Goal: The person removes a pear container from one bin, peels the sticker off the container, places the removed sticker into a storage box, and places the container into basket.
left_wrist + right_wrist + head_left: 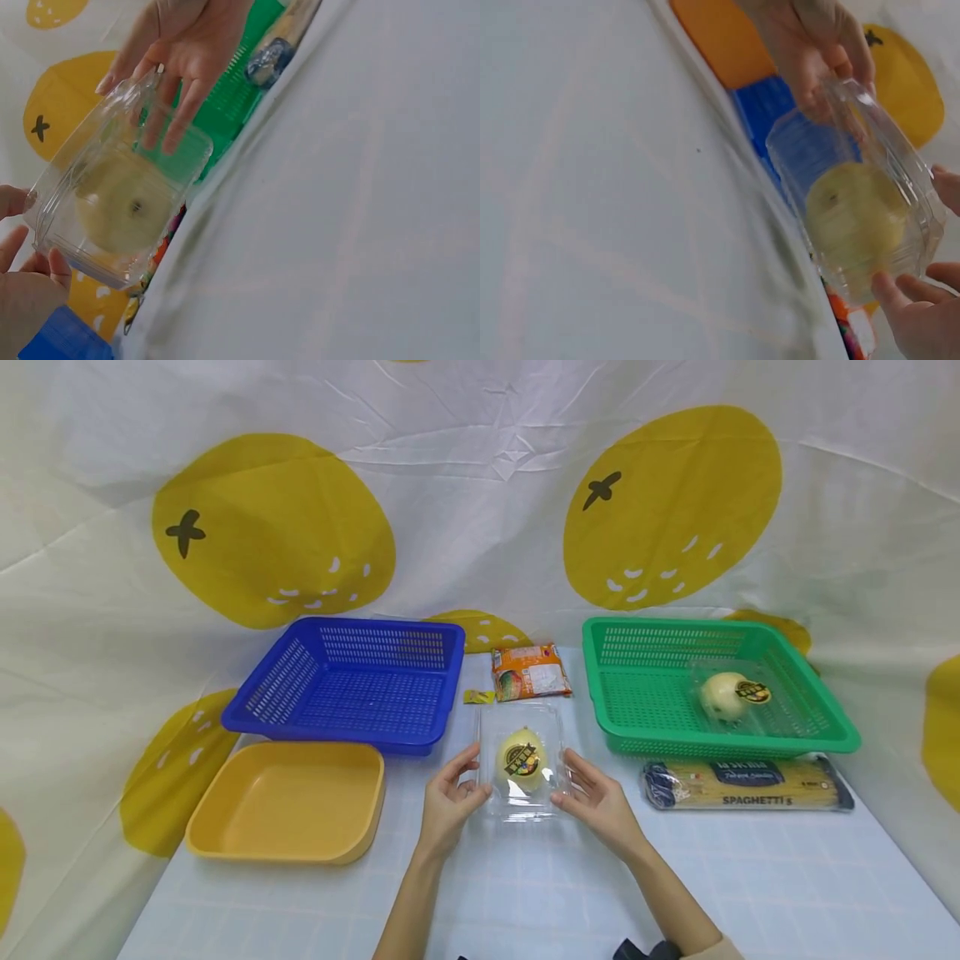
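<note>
Above the table, both hands hold a clear plastic clamshell box [522, 762] with a pale yellow round fruit [521, 758] inside, a dark sticker on top. My left hand [459, 787] grips its left side, thumb and fingers curled round the edge. On the opposite side my right hand [581, 787] grips it the same way. The left wrist view shows the box [120, 202] from below, with the right hand's fingers [176, 112] under its far end. From the right wrist view the box [855, 217] is lifted off the table, my right hand's fingertips [900, 289] at its near edge.
A blue basket [352, 685] stands at the back left with a yellow tray [288, 802] in front of it. At the back right a green basket [637, 693] holds another clear box with a round fruit [731, 693]. A spaghetti pack [746, 783], an orange packet [528, 671] and a small yellow sachet [478, 697] lie on the table.
</note>
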